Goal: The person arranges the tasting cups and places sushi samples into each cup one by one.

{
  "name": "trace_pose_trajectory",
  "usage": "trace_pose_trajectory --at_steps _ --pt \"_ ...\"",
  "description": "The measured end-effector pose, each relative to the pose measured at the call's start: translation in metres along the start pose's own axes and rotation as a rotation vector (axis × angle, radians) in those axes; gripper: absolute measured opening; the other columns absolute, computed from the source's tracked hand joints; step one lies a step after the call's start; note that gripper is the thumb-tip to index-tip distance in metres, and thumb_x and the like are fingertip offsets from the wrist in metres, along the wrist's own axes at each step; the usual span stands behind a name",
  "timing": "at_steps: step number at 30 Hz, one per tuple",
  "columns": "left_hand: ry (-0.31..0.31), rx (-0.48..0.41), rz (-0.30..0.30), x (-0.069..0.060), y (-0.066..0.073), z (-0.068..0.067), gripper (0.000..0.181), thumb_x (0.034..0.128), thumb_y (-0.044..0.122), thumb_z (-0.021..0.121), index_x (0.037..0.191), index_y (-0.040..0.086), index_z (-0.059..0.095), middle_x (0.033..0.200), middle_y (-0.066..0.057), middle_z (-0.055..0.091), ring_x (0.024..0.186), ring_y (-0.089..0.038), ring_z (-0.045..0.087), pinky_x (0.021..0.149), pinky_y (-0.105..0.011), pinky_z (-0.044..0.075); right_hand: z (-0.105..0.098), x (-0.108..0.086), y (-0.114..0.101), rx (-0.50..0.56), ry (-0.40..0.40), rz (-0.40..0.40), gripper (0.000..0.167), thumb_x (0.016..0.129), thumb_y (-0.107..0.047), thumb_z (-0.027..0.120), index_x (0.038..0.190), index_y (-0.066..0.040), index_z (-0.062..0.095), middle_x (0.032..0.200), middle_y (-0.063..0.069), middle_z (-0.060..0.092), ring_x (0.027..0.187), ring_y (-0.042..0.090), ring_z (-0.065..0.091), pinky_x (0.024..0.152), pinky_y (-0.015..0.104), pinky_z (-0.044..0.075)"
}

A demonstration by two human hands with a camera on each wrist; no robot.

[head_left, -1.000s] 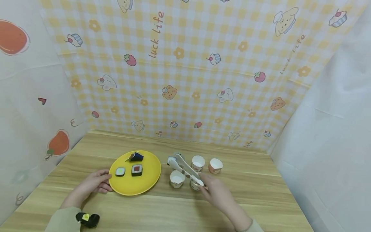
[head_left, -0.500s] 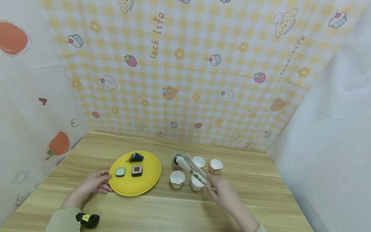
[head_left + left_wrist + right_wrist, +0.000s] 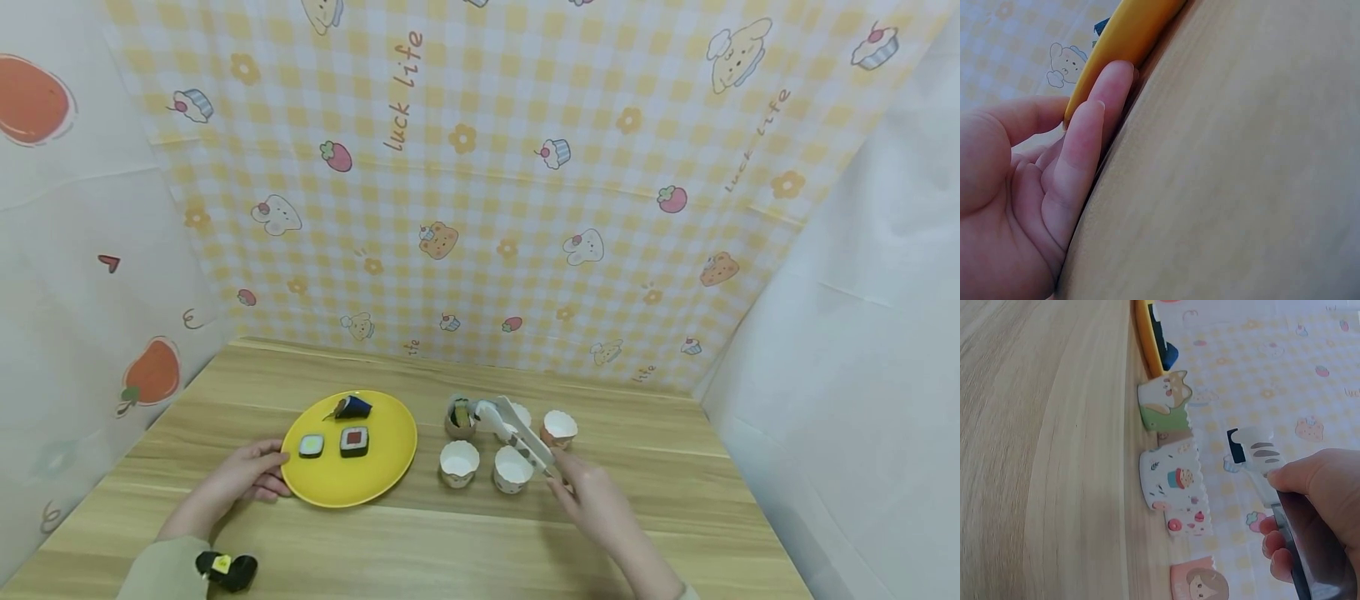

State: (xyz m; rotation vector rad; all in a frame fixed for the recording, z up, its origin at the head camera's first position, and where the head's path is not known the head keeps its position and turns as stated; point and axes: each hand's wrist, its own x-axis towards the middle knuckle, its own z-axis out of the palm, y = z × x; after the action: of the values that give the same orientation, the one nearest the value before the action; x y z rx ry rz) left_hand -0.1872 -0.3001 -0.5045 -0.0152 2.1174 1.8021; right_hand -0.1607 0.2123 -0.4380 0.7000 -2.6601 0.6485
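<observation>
My left hand (image 3: 247, 471) grips the near-left rim of a yellow plate (image 3: 337, 487), thumb above and fingers beneath; the left wrist view shows the plate's edge (image 3: 1129, 44) between them. On the plate lie two sushi pieces, one with a red centre (image 3: 355, 439), one with a green centre (image 3: 311, 445), and a dark blue cone-shaped piece (image 3: 354, 407). My right hand (image 3: 596, 500) holds white tongs (image 3: 525, 437) over the paper cups. A dark-edged sushi piece (image 3: 1235, 447) is at the tongs' tips in the right wrist view; its top is mostly hidden.
Several paper baking cups stand right of the plate. The back-left cup (image 3: 460, 429) holds something green and dark. The front-left cup (image 3: 459, 464), front-right cup (image 3: 512, 471) and rightmost cup (image 3: 558, 427) show white insides. A checked cloth (image 3: 480, 208) hangs behind the table.
My right hand has moved the tongs rightward from the back-left cup towards the back-middle cup, uncovering the back-left cup's contents. The left hand and plate stay put.
</observation>
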Motion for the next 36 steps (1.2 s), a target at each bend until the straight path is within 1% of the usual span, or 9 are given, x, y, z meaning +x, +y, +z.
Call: trace_pose_trajectory --at_steps 6,9,11,15,19,24,28,33,36 --pt "-0.001 -0.005 -0.004 0.000 0.000 0.000 0.064 0.1014 0.017 0.044 0.138 -0.023 0.011 0.080 -0.010 0.066 0.071 -0.023 0.068 0.062 -0.032 0.057 -0.002 -0.002 0.005 -0.013 0.013 0.053 0.043 0.080 -0.006 0.076 0.120 0.000 0.062 0.084 0.000 0.065 0.060 0.002 0.052 0.045 0.015 0.043" --pt "0.000 0.000 -0.005 0.000 0.001 0.000 0.064 0.1016 0.018 0.044 0.138 -0.023 0.012 0.082 -0.011 0.067 0.071 -0.024 0.068 0.062 -0.033 0.057 -0.002 -0.005 0.009 -0.017 0.016 0.074 0.043 0.080 -0.007 0.076 0.120 -0.002 0.063 0.084 -0.001 0.065 0.063 0.004 0.055 0.048 0.016 0.045" --pt "-0.002 0.000 -0.006 0.000 0.001 0.000 0.063 0.1017 0.018 0.044 0.138 -0.023 0.012 0.082 -0.011 0.067 0.072 -0.024 0.068 0.062 -0.033 0.057 -0.002 -0.006 0.012 -0.015 0.017 0.091 0.042 0.080 -0.007 0.077 0.119 -0.003 0.064 0.083 -0.002 0.064 0.062 0.005 0.055 0.048 0.017 0.045" --pt "-0.009 -0.001 0.001 0.000 0.001 -0.001 0.063 0.1018 0.017 0.044 0.138 -0.023 0.012 0.083 -0.011 0.067 0.072 -0.024 0.068 0.063 -0.033 0.057 -0.002 -0.009 0.017 -0.020 0.030 0.092 0.039 0.078 -0.005 0.077 0.115 -0.003 0.065 0.085 0.002 0.066 0.061 0.005 0.056 0.047 0.016 0.045" --pt "-0.009 -0.003 0.003 0.000 0.001 0.000 0.063 0.1016 0.017 0.044 0.137 -0.023 0.012 0.083 -0.011 0.067 0.072 -0.024 0.068 0.063 -0.033 0.057 -0.002 -0.011 0.021 -0.047 0.047 0.082 0.037 0.077 -0.004 0.078 0.112 -0.003 0.065 0.080 0.000 0.065 0.058 0.002 0.052 0.046 0.017 0.043" --pt "0.008 0.003 -0.006 -0.001 0.002 0.001 0.063 0.1014 0.017 0.044 0.138 -0.023 0.013 0.082 -0.011 0.066 0.072 -0.024 0.068 0.063 -0.033 0.057 -0.003 -0.012 0.024 -0.053 0.046 0.108 0.038 0.078 -0.005 0.078 0.114 -0.002 0.065 0.074 -0.003 0.060 0.053 0.000 0.045 0.042 0.018 0.040" --pt "0.013 0.009 -0.006 -0.001 0.001 0.000 0.063 0.1016 0.017 0.044 0.138 -0.023 0.012 0.082 -0.011 0.066 0.072 -0.024 0.068 0.062 -0.033 0.057 -0.003 -0.013 0.026 -0.047 0.039 0.121 0.040 0.079 -0.006 0.077 0.116 -0.001 0.064 0.079 0.001 0.063 0.054 0.000 0.046 0.043 0.017 0.040" --pt "0.001 0.010 0.003 -0.001 0.000 -0.001 0.063 0.1019 0.018 0.044 0.138 -0.023 0.012 0.083 -0.011 0.066 0.073 -0.025 0.068 0.063 -0.033 0.057 -0.002 -0.014 0.028 -0.037 0.040 0.124 0.039 0.079 -0.005 0.076 0.116 0.001 0.063 0.084 0.005 0.065 0.056 0.001 0.049 0.044 0.016 0.042" --pt "0.001 0.007 0.001 -0.001 0.000 0.000 0.063 0.1019 0.018 0.044 0.138 -0.023 0.012 0.083 -0.011 0.066 0.073 -0.025 0.068 0.063 -0.033 0.057 -0.002 -0.015 0.029 -0.044 0.040 0.131 0.040 0.079 -0.005 0.076 0.116 0.001 0.063 0.085 0.006 0.066 0.056 0.002 0.050 0.044 0.016 0.042"
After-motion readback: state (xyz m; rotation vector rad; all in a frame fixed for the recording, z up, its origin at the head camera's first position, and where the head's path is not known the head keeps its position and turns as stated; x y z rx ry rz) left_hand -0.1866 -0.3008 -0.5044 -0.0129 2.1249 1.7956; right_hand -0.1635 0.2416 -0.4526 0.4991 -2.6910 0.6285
